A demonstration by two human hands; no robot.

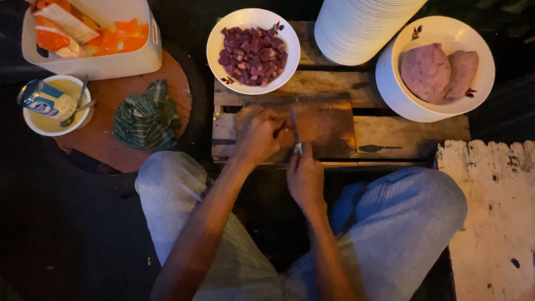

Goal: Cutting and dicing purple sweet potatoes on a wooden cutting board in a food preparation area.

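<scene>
I see a slatted wooden pallet (pixel 334 83) carrying most of it. A dark wooden cutting board (pixel 326 122) lies flat near its front edge. Behind the board sits a white bowl of diced purple yam (pixel 253 51); to the right, a white bowl (pixel 446 89) with two peeled purple halves and a stack of white plates (pixel 356 28) (lying on its side, I think). Left of the pallet, a round wooden board (pixel 111 95) bears a white tub (pixel 95 61), a small bowl (pixel 53 125) and a green checked cloth (pixel 146 117).
</scene>
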